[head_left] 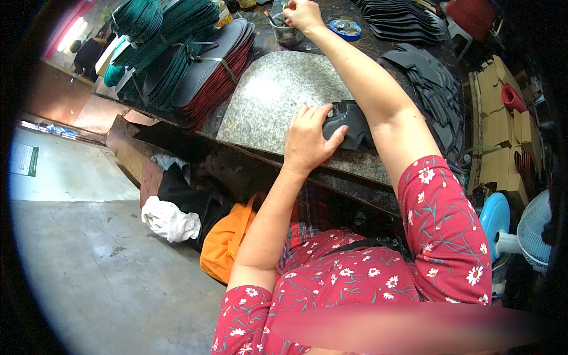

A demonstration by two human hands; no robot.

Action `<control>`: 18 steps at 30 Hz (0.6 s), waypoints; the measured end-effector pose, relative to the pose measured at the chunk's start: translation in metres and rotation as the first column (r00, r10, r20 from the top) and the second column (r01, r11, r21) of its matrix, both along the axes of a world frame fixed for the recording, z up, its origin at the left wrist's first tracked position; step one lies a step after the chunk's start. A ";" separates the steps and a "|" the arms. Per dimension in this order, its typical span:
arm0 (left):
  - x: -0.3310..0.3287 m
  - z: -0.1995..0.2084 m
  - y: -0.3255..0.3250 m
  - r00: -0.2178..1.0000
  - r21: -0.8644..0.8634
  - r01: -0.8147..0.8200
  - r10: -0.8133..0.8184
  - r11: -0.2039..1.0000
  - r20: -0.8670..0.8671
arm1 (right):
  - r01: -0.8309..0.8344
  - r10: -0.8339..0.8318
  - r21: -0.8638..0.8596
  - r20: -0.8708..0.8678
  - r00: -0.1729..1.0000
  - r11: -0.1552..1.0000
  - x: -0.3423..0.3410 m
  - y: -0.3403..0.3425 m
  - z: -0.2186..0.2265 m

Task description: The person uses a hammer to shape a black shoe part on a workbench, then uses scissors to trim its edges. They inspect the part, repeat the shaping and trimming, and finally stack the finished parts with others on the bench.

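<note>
My left hand (305, 139) is on a speckled grey stone slab (284, 77), its thumb and forefinger over the edge of a black cut piece of thin sheet material (355, 125), holding it against the slab. Part of that piece is hidden behind my right forearm. My right hand (304, 15) reaches past the far edge of the slab to a clear plastic cup (288, 36) with dark smears. Its fingers are pinched together at the cup's rim; what they hold is too small to make out. A dark stick (271, 19) leans in the cup.
A blue-rimmed tub (345, 29) stands right of the cup. Tied stacks of green-edged (163, 83) and red-edged (219, 71) flat pieces lie at left. Black pieces (429, 89) are heaped at right. An orange bag (222, 242) hangs below; a fan (532, 231) stands at right.
</note>
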State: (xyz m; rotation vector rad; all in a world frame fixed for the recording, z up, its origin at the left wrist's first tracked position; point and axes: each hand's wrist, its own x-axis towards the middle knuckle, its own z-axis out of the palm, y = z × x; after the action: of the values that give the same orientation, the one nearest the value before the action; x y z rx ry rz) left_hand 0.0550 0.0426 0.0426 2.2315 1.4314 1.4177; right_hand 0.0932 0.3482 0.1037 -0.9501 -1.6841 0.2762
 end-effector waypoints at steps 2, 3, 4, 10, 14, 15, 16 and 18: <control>0.001 0.000 0.000 1.000 -0.014 0.002 -0.002 1.000 0.006 | 0.034 -0.034 0.006 0.077 0.996 0.999 0.000 0.010 -0.009; 0.001 0.000 0.000 1.000 -0.012 0.000 0.000 1.000 0.005 | 0.039 -0.036 -0.031 0.112 0.993 0.999 0.001 0.012 -0.012; 0.001 0.000 0.000 1.000 -0.010 -0.002 0.002 1.000 0.001 | 0.047 -0.037 -0.071 0.147 0.989 0.996 0.000 0.011 -0.012; 0.002 -0.002 0.000 1.000 -0.005 -0.001 0.001 1.000 -0.004 | -0.041 0.038 0.008 0.239 0.970 0.999 0.020 -0.047 0.016; 0.002 -0.002 0.000 1.000 -0.010 -0.005 0.005 1.000 0.000 | -0.181 0.069 0.171 0.517 0.853 0.968 0.093 -0.100 0.027; 0.002 -0.003 0.000 1.000 -0.022 -0.004 0.004 1.000 0.006 | -0.182 0.035 0.200 0.575 0.818 0.963 0.119 -0.106 0.027; 0.002 -0.002 0.000 1.000 -0.021 -0.008 0.008 1.000 0.000 | -0.060 -0.118 0.265 0.605 0.788 0.962 0.149 -0.111 0.026; 0.002 -0.003 0.001 1.000 -0.059 -0.010 0.010 0.998 0.002 | 0.165 -0.312 0.276 0.668 0.676 0.947 0.215 -0.115 0.019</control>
State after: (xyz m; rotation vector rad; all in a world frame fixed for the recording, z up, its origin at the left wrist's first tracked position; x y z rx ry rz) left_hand 0.0571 0.0431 0.0396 2.1897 1.4659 1.3625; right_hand 0.3085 0.2334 0.1228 -1.2018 -2.1910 -0.5041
